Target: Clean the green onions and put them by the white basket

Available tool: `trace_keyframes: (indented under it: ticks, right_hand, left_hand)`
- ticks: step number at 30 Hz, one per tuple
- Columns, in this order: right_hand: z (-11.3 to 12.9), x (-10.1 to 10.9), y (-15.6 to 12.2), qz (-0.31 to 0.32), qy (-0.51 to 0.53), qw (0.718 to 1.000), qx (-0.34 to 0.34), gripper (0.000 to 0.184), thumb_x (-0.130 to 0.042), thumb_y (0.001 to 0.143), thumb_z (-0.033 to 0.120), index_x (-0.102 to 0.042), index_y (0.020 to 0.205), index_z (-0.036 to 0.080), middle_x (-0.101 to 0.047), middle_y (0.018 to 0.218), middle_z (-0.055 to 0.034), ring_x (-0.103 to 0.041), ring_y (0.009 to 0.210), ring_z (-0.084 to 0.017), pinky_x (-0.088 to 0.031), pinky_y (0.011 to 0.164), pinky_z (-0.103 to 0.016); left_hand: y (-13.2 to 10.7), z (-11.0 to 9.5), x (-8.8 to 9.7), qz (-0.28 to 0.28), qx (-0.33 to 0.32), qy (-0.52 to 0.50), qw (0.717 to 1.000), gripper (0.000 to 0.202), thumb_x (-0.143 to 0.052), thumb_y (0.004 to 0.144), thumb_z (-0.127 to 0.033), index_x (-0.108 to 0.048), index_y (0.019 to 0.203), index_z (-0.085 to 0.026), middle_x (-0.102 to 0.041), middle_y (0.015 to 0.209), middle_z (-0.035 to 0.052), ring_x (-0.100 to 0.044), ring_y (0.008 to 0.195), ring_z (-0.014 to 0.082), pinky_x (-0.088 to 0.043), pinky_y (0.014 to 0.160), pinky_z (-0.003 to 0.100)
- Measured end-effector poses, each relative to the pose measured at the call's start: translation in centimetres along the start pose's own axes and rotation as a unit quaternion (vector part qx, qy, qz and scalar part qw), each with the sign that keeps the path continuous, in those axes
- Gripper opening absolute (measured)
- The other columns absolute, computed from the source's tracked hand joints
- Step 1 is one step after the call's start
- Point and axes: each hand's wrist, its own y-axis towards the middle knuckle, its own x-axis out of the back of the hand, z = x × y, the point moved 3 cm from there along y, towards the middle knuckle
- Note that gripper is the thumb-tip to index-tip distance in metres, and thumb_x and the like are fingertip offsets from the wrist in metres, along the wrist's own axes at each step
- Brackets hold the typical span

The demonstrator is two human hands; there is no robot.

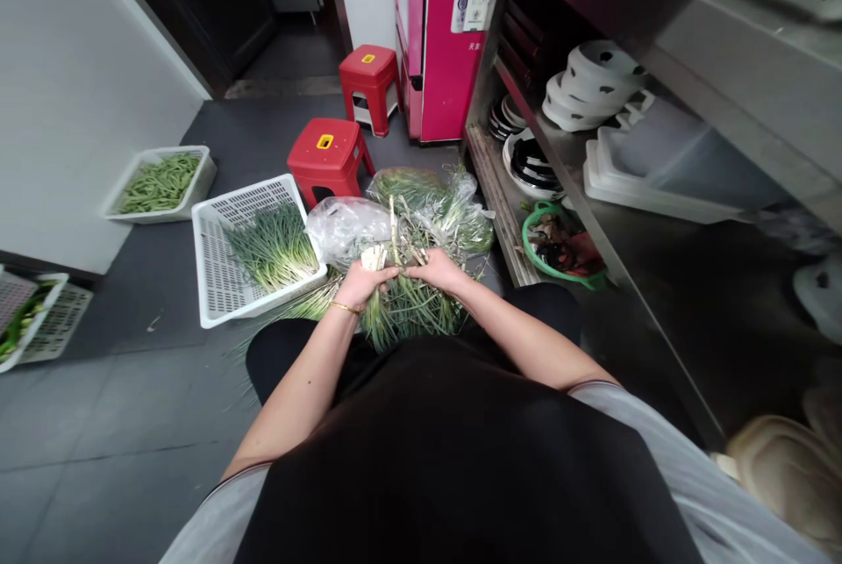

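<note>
My left hand (361, 285) is closed round a small bunch of thin scallions, their pale root ends (374, 258) sticking up past the fingers. Its thumb almost meets that of my right hand (439, 272), which pinches at a scallion stalk (393, 226) standing up between the two hands. Below them, loose green scallion leaves (414, 310) hang over my lap. Just beyond lie clear plastic bags (348, 226) and more bagged greens (414, 187). To the left, a white basket (214, 261) holds a heap of scallions (273, 248) with the pale ends towards me.
Two red stools (325, 156) stand ahead, near a pink fridge (453, 46). A basket of green beans (161, 182) and another vegetable basket (56, 327) are at the left. Close on my right, a metal shelf unit (611, 239) holds dishes and a green basket (531, 244).
</note>
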Motion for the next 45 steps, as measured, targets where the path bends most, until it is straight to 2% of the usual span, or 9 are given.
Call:
trace_keyframes:
  ticks: [8,13,19,25,31,34,38,41,45]
  right_hand:
    - [0.7,0.5,-0.8,0.036,-0.071,0.996,0.044,0.023,-0.071,0.064,0.034,-0.067,0.074,0.013,-0.062,0.068,0.0015,-0.055,0.066,-0.013,-0.044,0.065,-0.025]
    - [1.4,0.9,-1.3,0.068,-0.127,0.987,0.066,0.021,-0.069,0.067,0.035,-0.065,0.068,0.014,-0.058,0.061,0.0035,-0.052,0.062,-0.012,-0.041,0.062,-0.024]
    - [2.1,5.6,-1.0,0.2,-0.249,0.946,0.047,0.022,-0.073,0.06,0.035,-0.061,0.057,0.016,-0.055,0.053,0.0043,-0.047,0.051,-0.011,-0.036,0.054,-0.024]
    - [0.5,10.6,0.8,0.161,-0.323,0.932,0.034,0.022,-0.08,0.052,0.032,-0.061,0.05,0.019,-0.05,0.041,0.0053,-0.041,0.04,-0.01,-0.032,0.046,-0.025]
    - [-1.9,13.4,1.8,0.145,-0.389,0.91,-0.002,0.016,-0.079,0.052,0.025,-0.064,0.052,0.019,-0.053,0.044,0.0043,-0.043,0.042,-0.01,-0.033,0.048,-0.025]
    - [-2.6,14.7,1.9,0.115,-0.399,0.91,-0.008,0.014,-0.078,0.055,0.027,-0.067,0.057,0.018,-0.054,0.047,0.0041,-0.044,0.044,-0.01,-0.034,0.05,-0.025]
    - [-1.4,13.1,1.8,0.111,-0.339,0.934,0.023,0.02,-0.073,0.063,0.035,-0.07,0.069,0.017,-0.059,0.058,0.0028,-0.049,0.053,-0.011,-0.037,0.056,-0.024]
    - [0.2,9.2,1.6,0.122,-0.284,0.951,0.022,0.026,-0.069,0.068,0.039,-0.07,0.076,0.014,-0.061,0.065,0.0011,-0.051,0.058,-0.012,-0.038,0.058,-0.024]
    - [1.6,3.2,0.8,0.197,-0.227,0.952,0.063,0.024,-0.068,0.069,0.036,-0.067,0.074,0.013,-0.057,0.062,0.0027,-0.049,0.059,-0.011,-0.038,0.059,-0.023]
  left_hand:
    - [-0.1,0.0,0.0,0.001,0.001,-0.015,1.0,0.021,-0.079,0.052,-0.018,-0.061,0.061,-0.013,-0.057,0.05,0.0005,-0.044,0.036,0.0073,-0.033,0.034,0.021]
    - [-0.2,-0.5,0.1,0.004,0.0,-0.015,1.0,0.016,-0.073,0.053,-0.014,-0.057,0.057,-0.013,-0.052,0.044,-0.0012,-0.043,0.034,0.0068,-0.031,0.034,0.02]
    - [0.0,-1.4,4.1,0.007,0.027,-0.09,0.996,0.013,-0.068,0.05,-0.014,-0.056,0.056,-0.013,-0.048,0.04,-0.0039,-0.04,0.031,0.0053,-0.031,0.034,0.018]
    - [0.0,-1.8,7.9,-0.013,0.034,-0.129,0.991,0.011,-0.066,0.049,-0.016,-0.056,0.052,-0.013,-0.045,0.035,-0.004,-0.039,0.032,0.0058,-0.035,0.037,0.019]
    - [-0.5,-1.8,9.4,-0.065,0.037,-0.143,0.987,0.014,-0.065,0.046,-0.013,-0.055,0.056,-0.014,-0.054,0.044,-0.0026,-0.042,0.034,0.0059,-0.04,0.037,0.02]
    - [-0.7,-1.8,9.4,-0.064,0.032,-0.121,0.99,0.019,-0.07,0.048,-0.015,-0.056,0.06,-0.014,-0.051,0.042,-0.0043,-0.041,0.032,0.0057,-0.039,0.036,0.02]
    - [0.0,-0.9,7.0,-0.055,0.046,-0.033,0.997,0.032,-0.082,0.049,-0.021,-0.056,0.065,-0.013,-0.055,0.047,-0.003,-0.043,0.032,0.0064,-0.034,0.032,0.018]
    - [0.9,-0.5,4.4,-0.108,0.032,-0.027,0.993,0.037,-0.085,0.048,-0.029,-0.057,0.066,-0.013,-0.052,0.047,-0.0047,-0.042,0.032,0.006,-0.031,0.031,0.019]
    - [1.3,-1.5,1.6,-0.07,-0.004,-0.105,0.992,0.039,-0.084,0.05,-0.029,-0.062,0.077,-0.012,-0.052,0.051,-0.0056,-0.04,0.033,0.0035,-0.032,0.033,0.019]
